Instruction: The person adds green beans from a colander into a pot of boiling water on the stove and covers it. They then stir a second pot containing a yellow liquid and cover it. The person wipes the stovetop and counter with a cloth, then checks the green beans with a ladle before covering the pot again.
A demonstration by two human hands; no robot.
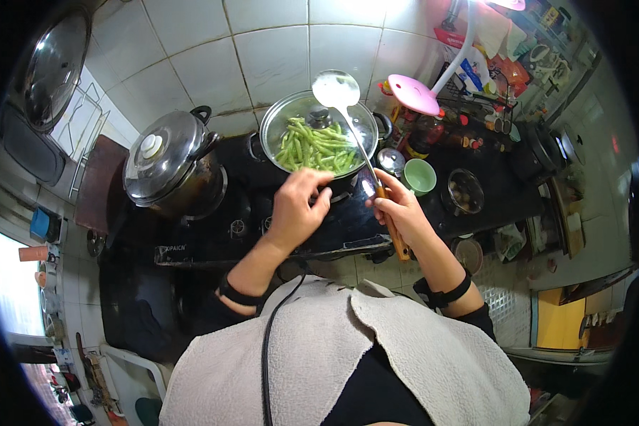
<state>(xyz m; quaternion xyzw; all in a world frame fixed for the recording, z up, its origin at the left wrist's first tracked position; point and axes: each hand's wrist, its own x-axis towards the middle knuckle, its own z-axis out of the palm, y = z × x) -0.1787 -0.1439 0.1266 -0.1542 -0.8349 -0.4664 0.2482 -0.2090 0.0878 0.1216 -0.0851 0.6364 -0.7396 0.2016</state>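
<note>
A wide pot (263,142) of green bean pods (309,145) sits on the stove with a glass lid (284,113) over it, its dark knob (320,117) in the middle. My right hand (399,206) is closed round the wooden handle of a metal ladle (336,89). The ladle slants up to the left, its shiny round head above the lid's far side. By the pot's front rim is my left hand (299,209), fingers half curled and thumb apart, with nothing visible in it. Whether its fingertips touch the rim I cannot tell.
A lidded pressure cooker (170,167) stands left of the pot on the black stove (263,245). To the right are a green bowl (419,177), a dark bowl (463,192) and several bottles. A pink lamp (413,95) hangs over that side; tiled wall (273,60) lies behind.
</note>
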